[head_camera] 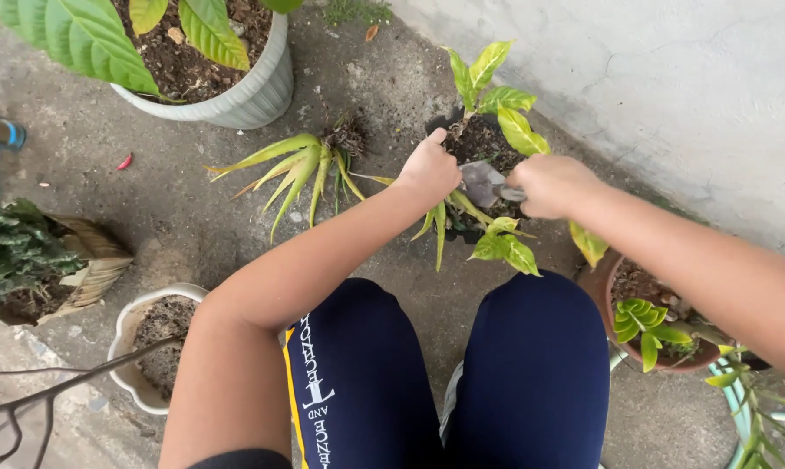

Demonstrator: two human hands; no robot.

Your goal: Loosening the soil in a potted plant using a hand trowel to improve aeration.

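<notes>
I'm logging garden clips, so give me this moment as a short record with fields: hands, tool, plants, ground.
left hand: grips the rim of the black pot
right hand: closed on the handle of a trowel
trowel: blade lies over the soil of the black pot, pointing toward the left hand
black pot: holds a plant with yellow-green leaves
uprooted plant: lies on the concrete, left of the black pot
other pots: ribbed grey pot at top; brown pot at right; white pot at lower left

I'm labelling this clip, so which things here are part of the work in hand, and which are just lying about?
In hand: left hand on black pot; right hand holding trowel; leafy plant.
Lying about: uprooted plant, grey ribbed pot, white pot, brown pot.
</notes>
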